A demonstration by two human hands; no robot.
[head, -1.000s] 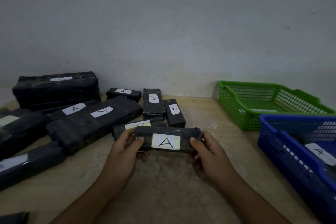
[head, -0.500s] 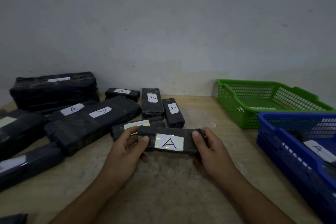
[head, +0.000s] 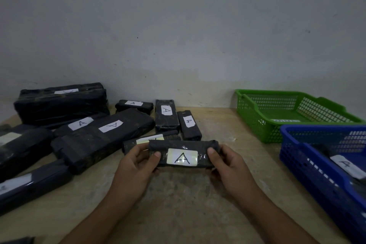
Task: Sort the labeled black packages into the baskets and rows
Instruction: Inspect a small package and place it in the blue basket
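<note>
A small black package [head: 183,147] with a white label marked "A" is held level above the wooden table [head: 178,204] at the centre. My left hand [head: 136,166] grips its left end and my right hand [head: 229,164] grips its right end, thumbs on the front face. Behind it lies another small package [head: 146,140], partly hidden. Several more labeled black packages [head: 103,136] of different sizes lie on the left half of the table. A blue basket [head: 309,166] at the right holds a labeled package [head: 346,166]. A green basket [head: 263,113] stands behind it.
A pale wall [head: 178,35] closes the table's far edge. Two small packages [head: 167,115] lie lengthwise near the back centre. Large packages [head: 59,103] are stacked at the back left. Bare wood shows between my hands and the baskets.
Both hands have kept hold of the "A" package, which has tilted and shifted slightly; the label now faces me more squarely.
</note>
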